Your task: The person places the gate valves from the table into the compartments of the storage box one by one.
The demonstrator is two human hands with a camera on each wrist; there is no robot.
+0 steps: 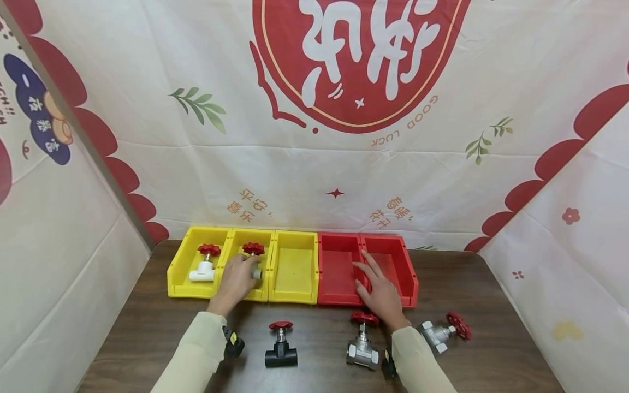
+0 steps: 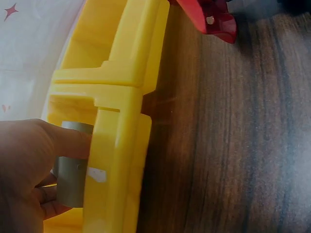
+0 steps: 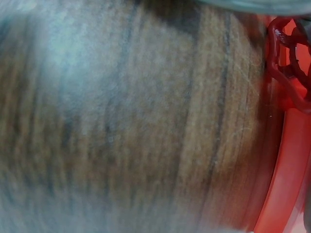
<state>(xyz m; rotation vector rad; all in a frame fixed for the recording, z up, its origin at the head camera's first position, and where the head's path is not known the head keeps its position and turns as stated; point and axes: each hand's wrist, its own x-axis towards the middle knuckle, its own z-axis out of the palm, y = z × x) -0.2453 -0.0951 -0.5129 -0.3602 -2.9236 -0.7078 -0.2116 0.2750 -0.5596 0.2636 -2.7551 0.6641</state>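
My left hand (image 1: 238,278) grips a grey valve (image 1: 256,273) with a red handwheel inside the second yellow bin (image 1: 269,292). In the left wrist view, its fingers wrap the grey tubular body (image 2: 72,182) just behind the bin's front wall. A white valve (image 1: 202,271) with a red handwheel lies in the leftmost yellow bin (image 1: 176,284). Over the two red bins (image 1: 339,299) hangs my right hand (image 1: 380,292), its fingers spread and holding nothing. Just below that hand, a metal valve (image 1: 362,352) with a red handwheel stands on the table.
A black valve (image 1: 281,355) sits on the wooden table (image 1: 314,376) in front of the bins. Another metal valve (image 1: 434,334) lies tilted beside the right sleeve. The third yellow bin (image 1: 294,270) has nothing in it. Behind the row hangs a printed cloth (image 1: 304,169).
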